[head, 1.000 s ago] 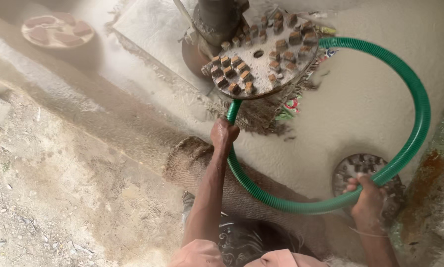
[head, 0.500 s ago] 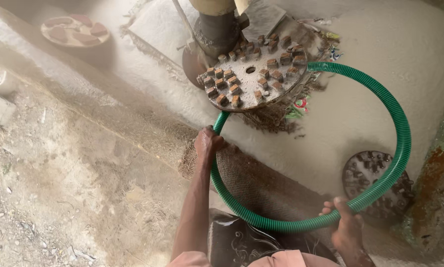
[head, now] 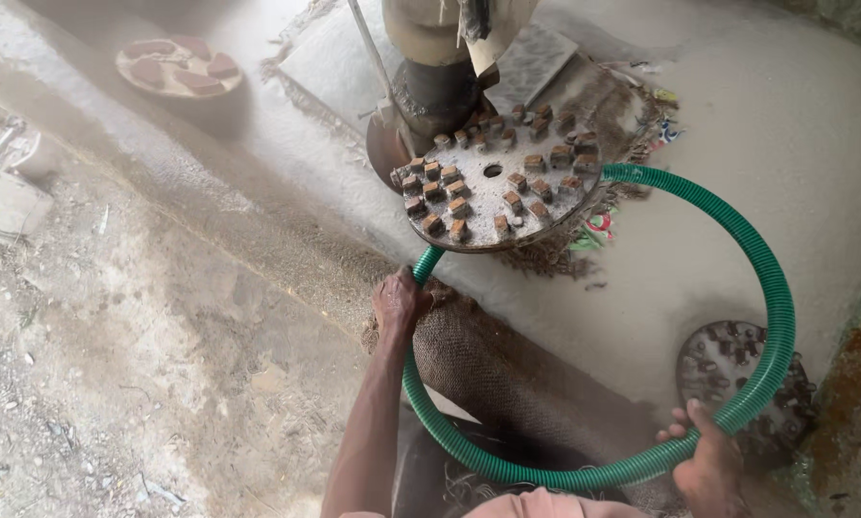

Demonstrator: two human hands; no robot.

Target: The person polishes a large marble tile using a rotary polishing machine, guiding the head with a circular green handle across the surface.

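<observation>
Left hand [head: 399, 302]: I grip the green hose [head: 780, 317], now nearer me.
Right hand [head: 707, 468]: closed on the hose too.
Grinding disc [head: 499, 187]: just past my left hand.

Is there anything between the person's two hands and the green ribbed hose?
Nothing visible is. The left hand grips the green ribbed hose directly, just below the round metal grinding disc with brown blocks. The right hand holds the hose's lower curve directly too.
</observation>
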